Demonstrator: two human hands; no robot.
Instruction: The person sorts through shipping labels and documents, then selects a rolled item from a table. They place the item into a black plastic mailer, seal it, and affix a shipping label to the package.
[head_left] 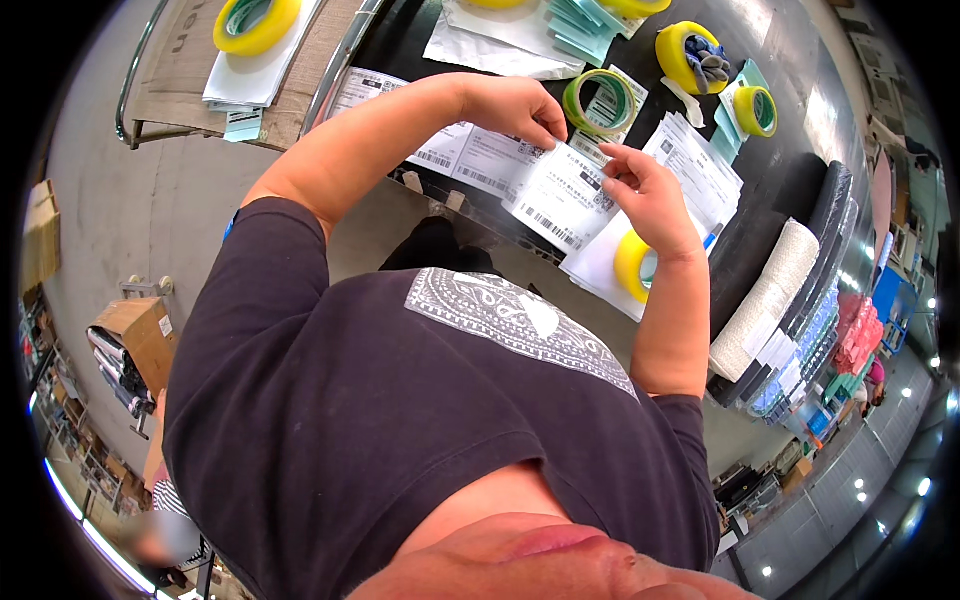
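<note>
The left hand (510,105) bends downward, thumb and fingertips nearly together at the upper edge of a strip of printed labels (558,195); whether it grips the paper I cannot tell. The right hand (652,195) is half curled, thumb and forefinger apart, fingertips at the end label's right edge; its hold is unclear. The strip lies along the near edge of the black tabletop (775,165), running beneath the left forearm toward 10 o'clock. From the end label, a green-and-yellow tape roll (572,106) sits near at 1 o'clock, a paper stack (705,170) at 3, and a yellow tape roll (630,265) between 4 and 5, beside the right forearm. Farther out, a white wrapped roll (765,300) lies at 4 o'clock.
</note>
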